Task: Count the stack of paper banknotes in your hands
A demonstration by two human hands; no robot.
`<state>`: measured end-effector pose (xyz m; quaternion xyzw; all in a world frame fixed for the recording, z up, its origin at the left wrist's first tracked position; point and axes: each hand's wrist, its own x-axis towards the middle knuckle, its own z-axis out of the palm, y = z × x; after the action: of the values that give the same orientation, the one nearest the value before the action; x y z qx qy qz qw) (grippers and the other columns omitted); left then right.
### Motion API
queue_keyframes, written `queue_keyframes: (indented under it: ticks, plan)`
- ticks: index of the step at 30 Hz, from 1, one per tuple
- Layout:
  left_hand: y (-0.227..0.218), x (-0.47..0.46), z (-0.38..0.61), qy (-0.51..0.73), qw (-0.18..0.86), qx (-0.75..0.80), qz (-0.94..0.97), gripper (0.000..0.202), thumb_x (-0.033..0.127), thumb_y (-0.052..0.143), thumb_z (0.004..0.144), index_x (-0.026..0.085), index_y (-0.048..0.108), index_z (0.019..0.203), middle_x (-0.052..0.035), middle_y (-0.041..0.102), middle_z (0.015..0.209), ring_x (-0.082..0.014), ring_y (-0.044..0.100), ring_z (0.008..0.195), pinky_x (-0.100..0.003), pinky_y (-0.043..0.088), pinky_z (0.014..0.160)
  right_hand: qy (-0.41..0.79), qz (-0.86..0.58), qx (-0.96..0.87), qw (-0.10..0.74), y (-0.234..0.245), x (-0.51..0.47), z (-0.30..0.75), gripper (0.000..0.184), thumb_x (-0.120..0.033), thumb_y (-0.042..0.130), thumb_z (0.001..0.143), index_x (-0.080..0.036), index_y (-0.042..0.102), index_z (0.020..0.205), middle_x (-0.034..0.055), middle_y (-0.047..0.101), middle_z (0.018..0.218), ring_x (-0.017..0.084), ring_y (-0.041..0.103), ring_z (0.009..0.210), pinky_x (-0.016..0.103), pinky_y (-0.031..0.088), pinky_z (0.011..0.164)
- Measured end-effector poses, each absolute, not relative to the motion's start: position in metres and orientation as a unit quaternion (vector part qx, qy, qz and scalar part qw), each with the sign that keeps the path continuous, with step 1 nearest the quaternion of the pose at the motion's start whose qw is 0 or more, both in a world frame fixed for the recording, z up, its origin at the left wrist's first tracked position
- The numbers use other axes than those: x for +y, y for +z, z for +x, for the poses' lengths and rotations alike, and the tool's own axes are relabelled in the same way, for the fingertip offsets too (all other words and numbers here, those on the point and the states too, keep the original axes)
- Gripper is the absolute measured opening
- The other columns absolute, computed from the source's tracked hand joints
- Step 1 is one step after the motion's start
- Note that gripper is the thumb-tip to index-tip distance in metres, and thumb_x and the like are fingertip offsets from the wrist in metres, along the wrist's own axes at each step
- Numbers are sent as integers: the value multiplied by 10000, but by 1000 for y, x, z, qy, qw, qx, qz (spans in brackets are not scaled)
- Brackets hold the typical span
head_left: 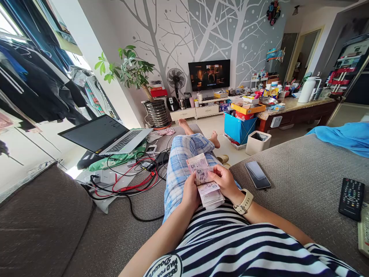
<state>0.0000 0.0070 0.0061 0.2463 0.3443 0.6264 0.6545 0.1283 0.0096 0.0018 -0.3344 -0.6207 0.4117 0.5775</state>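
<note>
Striped shirt (230, 246) nearest, your left hand (191, 191) and right hand (225, 180) pinch the banknotes (204, 175), fingers curled nearly closed, over your plaid trousers (179, 165), where a slackened grip could spill some.

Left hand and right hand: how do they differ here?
The left hand grips the pale purple banknotes marked 5 at their left edge; the right hand holds them from the right.
The right hand has a cream buckled wristband at its wrist, while the left hand's wrist is bare.
Both have their fingers on the banknotes.
</note>
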Motion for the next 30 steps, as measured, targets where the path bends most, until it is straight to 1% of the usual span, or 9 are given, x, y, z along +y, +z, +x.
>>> queue_keyframes:
  ticks: [2,6,13,20,24,30]
  plan:
    - [6,7,0,626,655,345,245,245,290,635,733,119,696,898,-107,741,929,-262,699,890,-332,551,762,405,-337,-623,579,3,9,129,222,-390,581,849,-191,544,758,-9,553,669,142,507,606,254,410,569]
    - [5,7,0,626,656,346,243,243,286,641,732,123,694,903,-107,742,926,-267,696,910,-344,551,779,398,-337,-629,576,3,9,129,232,-401,553,866,-190,563,770,9,581,703,156,527,635,264,422,593]
    - [6,6,0,627,651,352,243,225,271,630,720,122,687,877,-106,742,905,-266,699,892,-354,550,789,384,-356,-636,567,4,9,130,300,-470,505,878,-195,570,775,14,567,694,163,516,633,267,425,595]
    - [6,5,0,624,648,352,260,253,277,621,717,111,682,898,-104,742,901,-263,699,865,-362,549,792,401,-344,-626,573,2,8,129,284,-437,499,891,-187,562,772,3,542,687,140,473,606,246,372,545]
    - [7,4,0,623,651,347,261,265,278,624,722,110,681,918,-106,741,923,-264,696,887,-357,549,789,396,-349,-627,573,3,6,129,307,-460,497,890,-186,553,763,-4,523,669,135,456,590,246,353,531]
    - [7,4,1,627,651,353,241,246,291,645,717,117,667,889,-101,739,905,-264,700,870,-365,546,794,382,-352,-633,573,4,6,130,334,-481,491,892,-193,539,729,-15,485,625,133,434,571,251,351,530]
